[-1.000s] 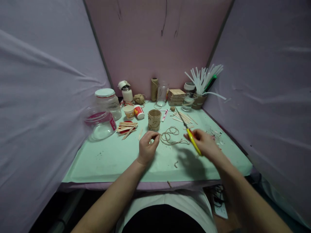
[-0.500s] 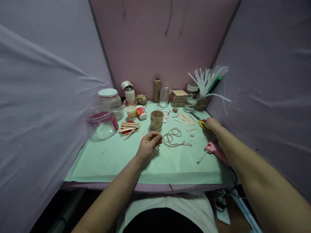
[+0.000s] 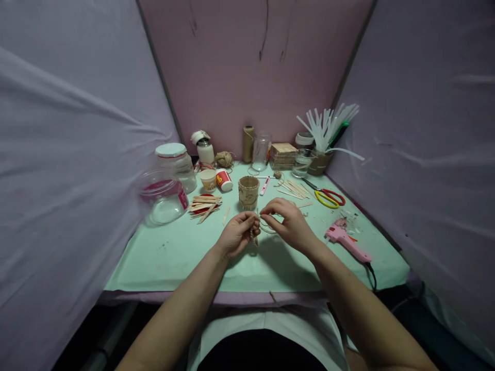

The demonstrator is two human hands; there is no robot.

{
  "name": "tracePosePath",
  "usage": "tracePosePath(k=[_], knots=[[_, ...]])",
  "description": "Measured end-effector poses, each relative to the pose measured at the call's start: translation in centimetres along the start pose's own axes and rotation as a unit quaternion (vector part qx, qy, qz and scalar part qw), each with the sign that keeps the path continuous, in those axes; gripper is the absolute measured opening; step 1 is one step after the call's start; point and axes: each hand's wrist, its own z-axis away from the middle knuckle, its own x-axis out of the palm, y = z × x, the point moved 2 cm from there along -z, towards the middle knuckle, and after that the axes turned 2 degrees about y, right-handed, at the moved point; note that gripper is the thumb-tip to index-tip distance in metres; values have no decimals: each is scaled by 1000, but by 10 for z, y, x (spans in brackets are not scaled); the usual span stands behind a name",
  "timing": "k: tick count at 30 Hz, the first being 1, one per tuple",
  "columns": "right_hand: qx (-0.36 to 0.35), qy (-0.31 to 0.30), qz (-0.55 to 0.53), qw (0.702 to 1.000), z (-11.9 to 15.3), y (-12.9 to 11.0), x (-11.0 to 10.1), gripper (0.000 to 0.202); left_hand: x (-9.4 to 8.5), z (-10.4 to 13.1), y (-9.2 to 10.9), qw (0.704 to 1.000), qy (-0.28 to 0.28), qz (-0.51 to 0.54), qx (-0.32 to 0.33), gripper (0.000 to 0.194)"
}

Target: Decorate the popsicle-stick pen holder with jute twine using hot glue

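My left hand (image 3: 240,234) is closed in a pinch on a piece of jute twine (image 3: 253,238), whose braided-looking end hangs below the fingers. Close beside it, my right hand (image 3: 288,221) pinches at the same twine with thumb and forefinger. Loose loops of the twine lie on the table, partly hidden behind my right hand. Just beyond both hands stands a small twine-trimmed cup (image 3: 248,193), upright. Scissors (image 3: 328,198) with red and yellow handles rest to the right, and a pink glue gun (image 3: 348,241) lies nearer the table's right edge.
Craft sticks (image 3: 204,205) are piled at left by a clear plastic tub (image 3: 162,206) and a lidded jar (image 3: 176,165). More thin sticks (image 3: 294,188) lie right of the cup. Along the back stand a twine spool (image 3: 248,144), a glass jar (image 3: 262,152) and white glue sticks (image 3: 328,126) in a pot.
My right hand has let go of the scissors, which now lie on the table, and has come left to the twine beside my left hand. My left hand stays about where it was.
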Motion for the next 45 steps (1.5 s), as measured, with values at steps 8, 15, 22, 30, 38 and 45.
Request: tracePosePath(k=[8, 15, 22, 30, 38, 45], knots=[[21, -1, -13, 1000, 1, 10, 6, 10, 1, 0, -2, 1000, -13, -4, -17, 32], [25, -19, -11, 999, 2, 9, 9, 10, 3, 1, -2, 999, -2, -31, -17, 37], [29, -34, 7, 999, 4, 12, 11, 10, 5, 2, -1, 999, 6, -33, -22, 40], [29, -45, 77, 996, 10, 16, 17, 12, 1, -1, -2, 991, 20, -116, 55, 35], [-132, -89, 345, 925, 11, 4, 12, 18, 1, 1, 0, 985, -8, -173, 12, 37], [-62, -76, 184, 978, 11, 15, 10, 15, -1, 3, 0, 988, -52, -99, -104, 35]])
